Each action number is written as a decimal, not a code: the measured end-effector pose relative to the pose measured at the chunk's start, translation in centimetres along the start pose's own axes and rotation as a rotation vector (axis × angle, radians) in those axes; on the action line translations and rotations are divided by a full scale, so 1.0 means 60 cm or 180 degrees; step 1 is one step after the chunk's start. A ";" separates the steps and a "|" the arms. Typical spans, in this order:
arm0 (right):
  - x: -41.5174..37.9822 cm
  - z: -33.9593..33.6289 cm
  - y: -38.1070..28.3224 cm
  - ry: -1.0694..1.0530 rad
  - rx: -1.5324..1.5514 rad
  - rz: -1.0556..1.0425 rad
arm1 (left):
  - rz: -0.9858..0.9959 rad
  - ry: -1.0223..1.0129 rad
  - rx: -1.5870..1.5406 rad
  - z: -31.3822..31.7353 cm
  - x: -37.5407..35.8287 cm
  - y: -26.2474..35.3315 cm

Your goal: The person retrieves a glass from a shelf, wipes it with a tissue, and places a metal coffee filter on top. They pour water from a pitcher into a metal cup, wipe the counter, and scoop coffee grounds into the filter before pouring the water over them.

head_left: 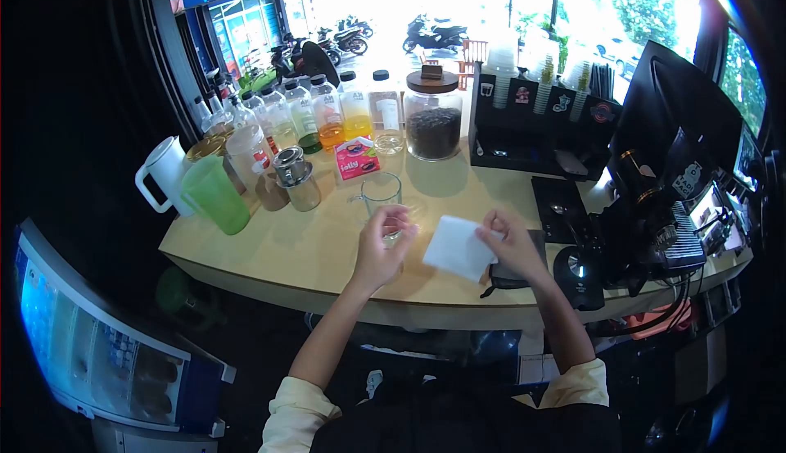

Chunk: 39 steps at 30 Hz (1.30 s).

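My right hand [511,246] pinches a white square sheet [458,247], which looks like a paper napkin or filter, by its right edge above the counter. To its left, my left hand [385,244] is raised with loosely curled fingers and a gap between thumb and fingertips; nothing shows in it. Just behind that hand stands a clear glass mug [381,184] with its handle to the left, its lower part hidden by the fingers. A pink box [357,158] lettered "jolly" is behind the mug. Left of it sits a metal drip filter [291,162] on a glass.
Several syrup bottles [327,113] line the counter's back beside a large jar of dark beans [434,125]. A green pitcher [216,195] and a white jug [164,176] stand at left. A black scale [579,277], cup rack [536,121] and espresso machine [647,207] are at right.
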State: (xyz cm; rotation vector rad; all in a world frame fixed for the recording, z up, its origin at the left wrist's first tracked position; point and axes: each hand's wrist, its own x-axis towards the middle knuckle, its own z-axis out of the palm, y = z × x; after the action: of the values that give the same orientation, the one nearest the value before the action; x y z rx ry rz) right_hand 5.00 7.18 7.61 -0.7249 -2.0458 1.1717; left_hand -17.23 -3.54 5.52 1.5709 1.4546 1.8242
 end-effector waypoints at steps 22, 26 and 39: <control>0.176 0.217 -0.044 -0.0399 -0.2661 -0.1770 | -0.0541 0.0218 0.0171 -0.019 0.068 -0.150; 0.169 0.161 -0.086 -0.0762 -0.1581 -0.2465 | -0.0114 -0.0625 0.0064 -0.061 0.076 -0.109; 0.225 0.156 -0.027 -0.0677 0.2238 -0.0147 | -0.1439 -0.1848 -0.3237 -0.064 0.079 -0.136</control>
State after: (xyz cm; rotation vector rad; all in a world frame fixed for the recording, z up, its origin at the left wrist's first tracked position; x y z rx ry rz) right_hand -10.86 11.53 9.13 -0.2106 -1.6112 1.8505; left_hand -25.09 1.77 1.76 0.9787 0.4073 1.2999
